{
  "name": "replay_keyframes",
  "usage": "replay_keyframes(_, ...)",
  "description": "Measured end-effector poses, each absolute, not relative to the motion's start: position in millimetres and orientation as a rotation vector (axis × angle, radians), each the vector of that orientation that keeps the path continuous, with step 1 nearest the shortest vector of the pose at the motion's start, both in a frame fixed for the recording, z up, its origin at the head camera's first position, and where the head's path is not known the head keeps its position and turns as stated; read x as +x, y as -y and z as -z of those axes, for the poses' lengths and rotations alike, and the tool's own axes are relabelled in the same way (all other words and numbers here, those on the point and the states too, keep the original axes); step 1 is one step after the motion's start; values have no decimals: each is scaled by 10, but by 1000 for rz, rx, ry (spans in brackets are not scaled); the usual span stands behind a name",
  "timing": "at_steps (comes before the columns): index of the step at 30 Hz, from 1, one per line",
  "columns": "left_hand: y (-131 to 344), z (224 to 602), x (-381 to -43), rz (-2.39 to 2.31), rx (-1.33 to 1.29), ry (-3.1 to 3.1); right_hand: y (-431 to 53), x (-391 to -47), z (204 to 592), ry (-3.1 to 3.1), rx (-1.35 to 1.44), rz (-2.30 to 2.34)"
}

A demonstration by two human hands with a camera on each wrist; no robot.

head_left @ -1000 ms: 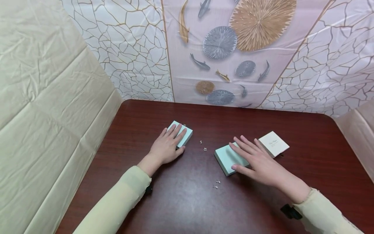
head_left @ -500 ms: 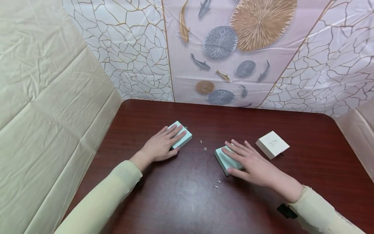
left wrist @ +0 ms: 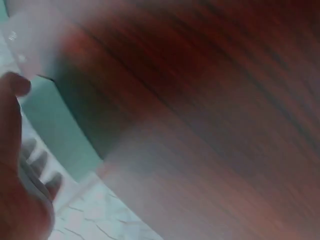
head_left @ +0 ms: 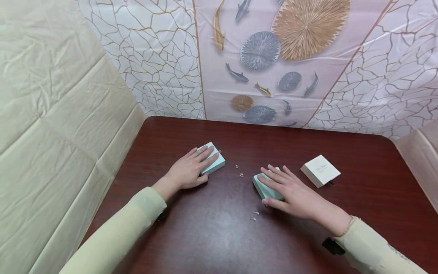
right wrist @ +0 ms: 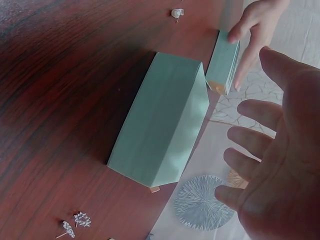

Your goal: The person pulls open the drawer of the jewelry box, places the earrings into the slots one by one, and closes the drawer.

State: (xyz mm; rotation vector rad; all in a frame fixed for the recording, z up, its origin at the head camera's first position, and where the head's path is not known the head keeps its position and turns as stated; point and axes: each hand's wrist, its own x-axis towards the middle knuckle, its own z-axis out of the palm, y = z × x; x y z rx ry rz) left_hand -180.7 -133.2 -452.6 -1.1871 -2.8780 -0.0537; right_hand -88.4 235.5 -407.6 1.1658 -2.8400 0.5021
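My left hand (head_left: 188, 165) lies spread over a mint-green box (head_left: 216, 164) left of the table's middle; in the left wrist view its fingers show above that box (left wrist: 60, 127). The right hand (head_left: 294, 190) hovers with straight fingers over a second mint-green box (head_left: 260, 186). The right wrist view has that box (right wrist: 155, 115) lying flat, with a gap up to the fingers (right wrist: 247, 135). Small earrings (head_left: 241, 175) lie between the boxes, and two stud earrings (head_left: 256, 213) lie nearer the front. Sparkly earrings (right wrist: 82, 219) and a pearl stud (right wrist: 177, 13) appear in the right wrist view.
A white box (head_left: 321, 171) with printed lettering and a dark tab stands on the right of the dark red-brown table (head_left: 219, 243). Patterned cloth (head_left: 164, 57) hangs behind the table, and a pale cloth wall (head_left: 68, 114) borders its left side.
My left hand has drawn back slightly toward the lower left over its box. The right hand has shifted left over the second mint-green box, uncovering the white one. The boxes have stayed in place.
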Motion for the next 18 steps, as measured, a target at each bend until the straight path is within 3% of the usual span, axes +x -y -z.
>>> replay_keyframes(11, 754, 4437, -1608, 89, -607, 3080, -2287, -957, 4021, 2889, 1164, -560)
replay_keyframes(18, 613, 4446, -1598, 90, -430, 3162, -2261, -987, 4009, 2900, 1176, -547)
